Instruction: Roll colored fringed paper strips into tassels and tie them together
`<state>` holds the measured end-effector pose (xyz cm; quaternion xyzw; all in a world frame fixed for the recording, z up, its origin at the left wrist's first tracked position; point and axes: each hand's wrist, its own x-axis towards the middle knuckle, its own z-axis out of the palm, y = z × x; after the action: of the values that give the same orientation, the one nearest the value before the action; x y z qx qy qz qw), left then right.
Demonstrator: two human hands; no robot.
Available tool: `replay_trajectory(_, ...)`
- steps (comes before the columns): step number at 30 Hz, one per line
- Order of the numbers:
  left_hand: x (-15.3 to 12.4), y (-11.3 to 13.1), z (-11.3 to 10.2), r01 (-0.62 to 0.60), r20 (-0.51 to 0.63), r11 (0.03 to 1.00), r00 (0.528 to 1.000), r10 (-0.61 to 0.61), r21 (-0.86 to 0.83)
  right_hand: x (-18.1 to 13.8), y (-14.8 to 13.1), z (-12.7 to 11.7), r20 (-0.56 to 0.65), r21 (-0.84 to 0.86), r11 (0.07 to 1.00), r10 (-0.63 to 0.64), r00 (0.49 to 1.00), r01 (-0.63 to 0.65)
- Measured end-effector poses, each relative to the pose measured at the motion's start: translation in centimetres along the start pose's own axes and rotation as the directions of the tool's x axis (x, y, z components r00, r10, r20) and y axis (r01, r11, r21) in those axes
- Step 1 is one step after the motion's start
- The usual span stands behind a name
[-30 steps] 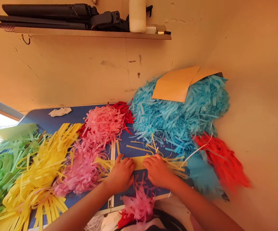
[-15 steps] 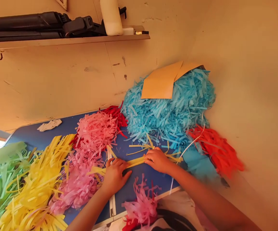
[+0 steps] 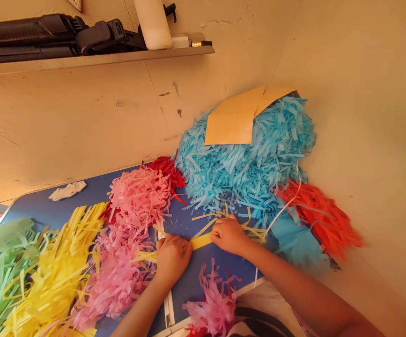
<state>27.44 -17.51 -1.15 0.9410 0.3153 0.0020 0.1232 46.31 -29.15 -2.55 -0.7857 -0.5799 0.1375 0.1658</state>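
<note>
A strip of yellow fringed paper (image 3: 202, 241) is stretched low over the blue table (image 3: 185, 271) between my two hands. My left hand (image 3: 173, 255) is closed round its left end, with loose yellow fringe sticking out beyond the fist. My right hand (image 3: 228, 234) pinches the other end, and thin yellow strands fan out past its fingers. Near my body lies a small pink tassel (image 3: 215, 299) with some red in it. A white string (image 3: 283, 208) runs down on the right, past my right wrist.
Left of my hands lie pink fringe (image 3: 137, 196), yellow fringe (image 3: 51, 262) and green fringe (image 3: 2, 271). A big blue fringe pile (image 3: 241, 178) carries a tan envelope (image 3: 229, 124) against the wall. Red fringe (image 3: 322, 210) lies right. A shelf (image 3: 118, 60) juts out above.
My left hand has gone from fingers spread on the yellow strip to a closed grip on it. My right hand stays at the strip's other end. The view has shifted slightly.
</note>
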Motion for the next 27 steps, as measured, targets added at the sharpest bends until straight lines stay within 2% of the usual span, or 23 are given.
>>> replay_trajectory(7, 0.5, 0.0, 0.1, -0.007, -0.035, 0.996, 0.999, 0.010, 0.084, 0.2, -0.1, -0.1, -0.023, -0.043, 0.998, 0.037, 0.999, -0.038)
replay_trajectory(9, 0.4, -0.4, 0.2, -0.084, -0.101, 0.991, 0.990, 0.094, 0.107, -0.1, -0.3, -0.6, -0.088, -0.087, 0.996, 0.020, 0.996, -0.028)
replay_trajectory(10, 0.2, -0.6, 0.2, -0.165, -0.131, 0.978, 0.975, 0.181, 0.127, -0.3, -0.4, -0.8, -0.121, -0.125, 0.992, -0.030, 0.992, 0.015)
replay_trajectory(12, 0.0, -0.9, 0.3, -0.353, -0.149, 0.919, 0.913, 0.379, 0.175, -0.8, -0.8, -1.1, -0.121, -0.215, 0.958, -0.218, 0.968, 0.189)
replay_trajectory(13, -0.1, -1.0, 0.2, -0.425, -0.139, 0.884, 0.880, 0.453, 0.194, -1.0, -1.0, -1.1, -0.086, -0.248, 0.923, -0.322, 0.943, 0.293)
replay_trajectory(15, -0.1, -0.8, 0.0, -0.490, -0.110, 0.848, 0.849, 0.517, 0.202, -1.2, -1.2, -1.0, 0.007, -0.274, 0.851, -0.465, 0.885, 0.449)
replay_trajectory(18, 0.1, 0.0, -0.5, -0.488, -0.098, 0.853, 0.855, 0.510, 0.186, -0.5, -1.3, -0.4, 0.081, -0.302, 0.801, -0.518, 0.852, 0.516)
replay_trajectory(20, 0.4, 0.7, -0.8, -0.464, -0.090, 0.868, 0.871, 0.484, 0.177, 0.4, -1.2, -0.3, 0.106, -0.277, 0.824, -0.484, 0.868, 0.494)
replay_trajectory(24, 1.0, 1.3, -0.7, -0.401, -0.125, 0.894, 0.894, 0.429, 0.202, 1.4, -1.8, -1.0, 0.099, -0.209, 0.909, -0.348, 0.932, 0.361)
replay_trajectory(27, 0.8, 0.9, -0.3, -0.372, -0.209, 0.904, 0.886, 0.413, 0.209, 0.9, -2.2, -1.1, 0.051, -0.233, 0.896, -0.376, 0.925, 0.378)
